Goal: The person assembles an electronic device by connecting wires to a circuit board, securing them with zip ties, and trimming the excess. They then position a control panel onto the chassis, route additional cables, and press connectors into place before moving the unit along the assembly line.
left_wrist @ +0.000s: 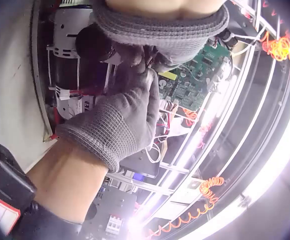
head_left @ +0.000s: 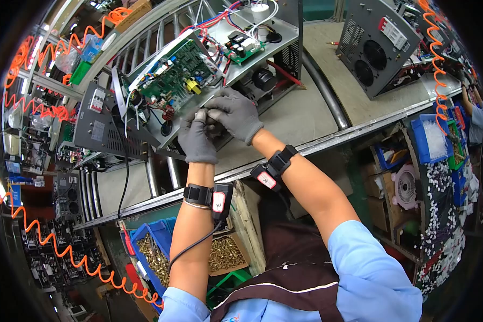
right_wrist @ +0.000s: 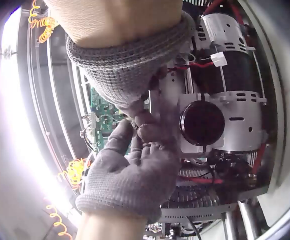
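Both hands wear grey knit gloves and meet at the near edge of an opened electrical unit's metal plate (head_left: 196, 102). My left hand (head_left: 197, 140) has its thumb and fingers bent, tips against those of my right hand (head_left: 233, 114). Between the fingertips in the left wrist view shows a thin dark wire (left_wrist: 149, 59), pinched there and mostly hidden by the gloves. Just beyond them lies a green circuit board (head_left: 172, 75) with a yellow component (head_left: 193, 86). Beneath the hands in the right wrist view sits a black round part (right_wrist: 202, 123) beside a dark cylinder with pale bands.
The unit stands on a roller conveyor bench (head_left: 311, 118). Another grey unit (head_left: 378, 51) stands at the right, and a grey panel (head_left: 99, 121) at the left. Below the bench edge are a blue bin (head_left: 150, 241) and a box of brass fasteners (head_left: 228, 252). Orange coiled hoses (head_left: 64, 249) hang around.
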`<state>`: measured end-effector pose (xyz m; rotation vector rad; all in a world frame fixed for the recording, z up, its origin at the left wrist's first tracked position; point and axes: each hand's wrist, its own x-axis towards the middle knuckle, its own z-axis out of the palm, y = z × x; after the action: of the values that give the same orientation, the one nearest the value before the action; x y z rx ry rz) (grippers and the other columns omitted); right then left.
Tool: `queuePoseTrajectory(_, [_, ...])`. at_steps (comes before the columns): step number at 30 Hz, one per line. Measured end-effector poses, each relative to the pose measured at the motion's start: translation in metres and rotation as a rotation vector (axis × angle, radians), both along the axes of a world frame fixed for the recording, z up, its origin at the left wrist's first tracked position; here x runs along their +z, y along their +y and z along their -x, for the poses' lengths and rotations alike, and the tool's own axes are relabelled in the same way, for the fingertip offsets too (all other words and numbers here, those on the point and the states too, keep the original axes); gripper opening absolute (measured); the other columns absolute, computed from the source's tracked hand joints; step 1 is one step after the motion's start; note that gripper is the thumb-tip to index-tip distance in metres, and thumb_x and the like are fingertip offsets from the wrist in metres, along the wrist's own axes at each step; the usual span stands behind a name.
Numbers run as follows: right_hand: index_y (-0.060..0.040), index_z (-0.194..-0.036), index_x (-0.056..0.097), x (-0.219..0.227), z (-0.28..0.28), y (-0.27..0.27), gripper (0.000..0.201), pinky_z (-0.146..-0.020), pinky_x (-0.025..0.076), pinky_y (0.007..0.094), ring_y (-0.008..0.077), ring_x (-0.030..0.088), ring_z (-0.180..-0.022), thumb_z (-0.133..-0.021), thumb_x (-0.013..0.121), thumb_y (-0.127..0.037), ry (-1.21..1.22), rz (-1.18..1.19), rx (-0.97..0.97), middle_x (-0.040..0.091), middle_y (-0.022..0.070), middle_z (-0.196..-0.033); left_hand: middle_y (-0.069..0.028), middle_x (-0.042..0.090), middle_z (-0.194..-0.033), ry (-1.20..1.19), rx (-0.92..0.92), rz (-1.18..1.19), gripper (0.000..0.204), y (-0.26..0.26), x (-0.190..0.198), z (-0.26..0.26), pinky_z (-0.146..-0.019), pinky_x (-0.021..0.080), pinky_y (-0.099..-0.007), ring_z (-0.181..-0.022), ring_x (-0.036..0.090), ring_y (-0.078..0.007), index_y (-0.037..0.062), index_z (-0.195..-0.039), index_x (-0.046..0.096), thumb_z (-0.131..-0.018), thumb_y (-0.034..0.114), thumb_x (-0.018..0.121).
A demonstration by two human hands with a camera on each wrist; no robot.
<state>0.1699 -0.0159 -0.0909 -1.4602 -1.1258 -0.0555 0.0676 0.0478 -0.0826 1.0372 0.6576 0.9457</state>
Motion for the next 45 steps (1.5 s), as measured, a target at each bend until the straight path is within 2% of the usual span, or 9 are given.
queuePoseTrajectory(8, [-0.0100, -0.080, 0.065, -0.001, 0.001, -0.003, 0.012, -0.069, 0.045, 0.0307, 0.0207, 0.054, -0.077, -0.069, 0.063, -0.015, -0.026, -0.066, -0.025, 0.055, 0.0055, -0.078, -0.0090, 0.057, -0.089, -0.299, -0.092, 0.341, 0.023, -0.003, -0.001, 0.005, -0.055, 0.047, -0.0265, -0.069, 0.057, -0.0157, -0.0016, -0.104, 0.052, -0.087, 0.013, 0.050])
queuePoseTrajectory(16, [-0.0119, -0.079, 0.065, -0.002, -0.002, -0.005, 0.013, -0.066, 0.045, 0.0301, 0.0209, 0.054, -0.076, -0.067, 0.064, -0.017, -0.132, -0.057, 0.020, 0.055, 0.0033, -0.078, -0.0006, 0.055, -0.064, 0.191, -0.005, 0.040, 0.017, 0.006, -0.001, 0.003, -0.042, 0.037, -0.0192, -0.050, 0.048, -0.0082, 0.0070, -0.081, 0.057, -0.086, 0.022, 0.053])
queuePoseTrajectory(24, [-0.0158, -0.067, 0.061, -0.004, 0.000, 0.004, 0.006, -0.063, 0.041, 0.0327, 0.0208, 0.049, -0.073, -0.064, 0.065, -0.019, -0.293, -0.105, -0.254, 0.055, 0.0003, -0.071, 0.0026, 0.049, -0.054, 0.362, -0.027, 0.209, 0.015, 0.018, 0.014, -0.007, -0.035, 0.026, -0.0201, -0.039, 0.038, -0.0065, 0.0085, -0.073, 0.059, -0.079, 0.022, 0.063])
queuePoseTrajectory(28, [-0.0159, -0.061, 0.058, -0.002, 0.004, 0.019, 0.008, -0.066, 0.039, 0.0350, 0.0229, 0.048, -0.073, -0.062, 0.066, -0.020, -0.193, -0.058, -0.447, 0.055, 0.0003, -0.070, -0.0024, 0.056, -0.063, 0.448, -0.024, -0.080, 0.015, 0.018, 0.013, -0.003, -0.045, 0.037, -0.0207, -0.049, 0.048, -0.0099, 0.0060, -0.082, 0.062, -0.079, 0.021, 0.062])
queuePoseTrajectory(30, [-0.0145, -0.060, 0.058, 0.004, 0.003, 0.026, 0.008, -0.066, 0.040, 0.0375, 0.0255, 0.049, -0.076, -0.063, 0.065, -0.019, -0.162, -0.004, -0.564, 0.056, 0.0023, -0.071, -0.0075, 0.061, -0.084, 0.647, 0.282, -0.942, 0.020, 0.009, 0.010, 0.002, -0.069, 0.045, -0.0285, -0.075, 0.056, -0.0192, 0.0071, -0.091, 0.063, -0.077, 0.020, 0.061])
queuePoseTrajectory(31, [-0.0145, -0.060, 0.058, 0.004, 0.003, 0.031, 0.008, -0.066, 0.040, 0.0375, 0.0255, 0.049, -0.076, -0.063, 0.065, -0.019, -0.158, 0.001, -0.562, 0.056, 0.0023, -0.071, -0.0075, 0.061, -0.084, 0.653, 0.279, -0.939, 0.020, 0.007, 0.010, 0.005, -0.069, 0.045, -0.0285, -0.075, 0.056, -0.0192, 0.0071, -0.091, 0.063, -0.077, 0.020, 0.061])
queuePoseTrajectory(33, [-0.0132, -0.062, 0.059, 0.002, 0.002, 0.040, 0.008, -0.066, 0.041, 0.0382, 0.0265, 0.049, -0.077, -0.063, 0.064, -0.019, -0.114, 0.019, -0.568, 0.057, 0.0041, -0.072, -0.0070, 0.058, -0.102, 0.988, 0.335, -1.538, 0.026, 0.001, 0.011, 0.011, -0.085, 0.041, -0.0343, -0.095, 0.052, -0.0251, 0.0095, -0.099, 0.061, -0.076, 0.020, 0.059])
queuePoseTrajectory(34, [-0.0121, -0.064, 0.062, 0.000, 0.002, 0.044, 0.011, -0.076, 0.035, 0.0403, 0.0252, 0.049, -0.082, -0.064, 0.063, -0.023, -0.089, 0.069, -0.547, 0.059, 0.0038, -0.078, -0.0071, 0.052, -0.114, 1.042, 0.235, -1.468, 0.026, -0.002, 0.008, 0.015, -0.092, 0.035, -0.0380, -0.108, 0.042, -0.0290, 0.0133, -0.098, 0.062, -0.073, 0.019, 0.059])
queuePoseTrajectory(45, [-0.0113, -0.065, 0.065, -0.004, -0.001, 0.054, 0.007, -0.068, 0.044, 0.0362, 0.0255, 0.052, -0.076, -0.063, 0.066, -0.018, -0.120, -0.031, -0.618, 0.060, 0.0050, -0.076, -0.0054, 0.052, -0.115, 0.982, 0.188, -1.444, 0.016, 0.000, 0.004, 0.023, -0.091, 0.038, -0.0370, -0.107, 0.043, -0.0299, 0.0116, -0.085, 0.064, -0.073, 0.020, 0.058])
